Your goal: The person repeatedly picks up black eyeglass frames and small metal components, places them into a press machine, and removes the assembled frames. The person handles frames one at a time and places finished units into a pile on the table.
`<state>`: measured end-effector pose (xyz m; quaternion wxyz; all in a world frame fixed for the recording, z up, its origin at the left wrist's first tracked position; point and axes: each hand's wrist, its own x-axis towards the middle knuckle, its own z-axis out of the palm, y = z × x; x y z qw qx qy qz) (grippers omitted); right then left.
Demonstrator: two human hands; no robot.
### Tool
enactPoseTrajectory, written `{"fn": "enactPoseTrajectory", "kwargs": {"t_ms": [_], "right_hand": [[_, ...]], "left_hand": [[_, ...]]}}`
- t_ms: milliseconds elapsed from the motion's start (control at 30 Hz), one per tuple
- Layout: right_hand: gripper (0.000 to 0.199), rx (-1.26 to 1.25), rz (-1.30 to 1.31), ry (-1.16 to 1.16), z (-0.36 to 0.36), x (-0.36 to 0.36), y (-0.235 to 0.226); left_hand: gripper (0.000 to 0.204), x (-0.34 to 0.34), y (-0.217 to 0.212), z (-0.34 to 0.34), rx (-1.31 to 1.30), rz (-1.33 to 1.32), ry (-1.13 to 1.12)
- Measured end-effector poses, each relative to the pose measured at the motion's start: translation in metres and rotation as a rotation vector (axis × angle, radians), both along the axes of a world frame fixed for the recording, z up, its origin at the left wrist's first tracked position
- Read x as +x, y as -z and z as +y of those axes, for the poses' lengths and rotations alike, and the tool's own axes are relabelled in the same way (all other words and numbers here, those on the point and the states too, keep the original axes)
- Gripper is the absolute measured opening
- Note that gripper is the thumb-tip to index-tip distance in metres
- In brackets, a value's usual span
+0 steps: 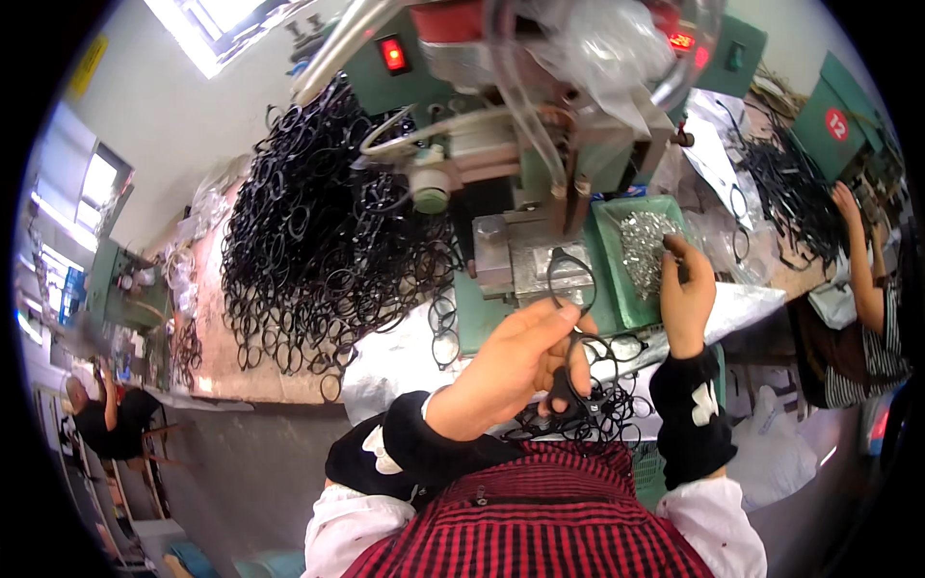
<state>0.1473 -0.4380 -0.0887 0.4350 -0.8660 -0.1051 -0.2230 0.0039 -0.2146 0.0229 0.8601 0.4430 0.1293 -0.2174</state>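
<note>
My left hand [520, 361] is closed around a black eyeglass frame [594, 285], with one rim standing up in front of the machine's metal fixture [556, 262]. More dark frame parts hang below its fingers, and I cannot tell whether they belong to the same piece. My right hand [688, 301] reaches over the right edge of a green tray [609, 252] of small shiny metal pieces [644, 243]. Its thumb and forefinger are curled together at the pieces; whatever is between them is too small to make out. Loose black frames [617, 400] lie close to my lap.
A large heap of black frames [308, 222] covers the bench to the left. The green machine [371, 60] with hoses and a lit red switch stands ahead. At the right a person's arm [859, 255] works by black strips [785, 183]; another person [116, 409] sits far left.
</note>
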Motion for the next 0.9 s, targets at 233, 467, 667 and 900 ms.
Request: {"fn": "enactPoseTrajectory", "kwargs": {"t_ms": [233, 467, 667, 900], "right_hand": [[0.033, -0.511, -0.199, -0.013, 0.026, 0.052, 0.005], [0.017, -0.393, -0.112, -0.115, 0.021, 0.009, -0.008], [0.014, -0.288, -0.235, -0.018, 0.017, -0.002, -0.009], [0.012, -0.404, -0.245, -0.051, -0.004, -0.008, -0.013]], "left_hand": [[0.032, -0.009, 0.003, 0.014, 0.084, -0.145, 0.157], [0.019, -0.006, 0.033, 0.111, 1.95, -0.837, -0.492], [0.023, 0.038, 0.083, 0.187, 2.287, -1.139, -0.313], [0.016, 0.0, -0.028, 0.197, 1.434, -0.78, -0.991]]}}
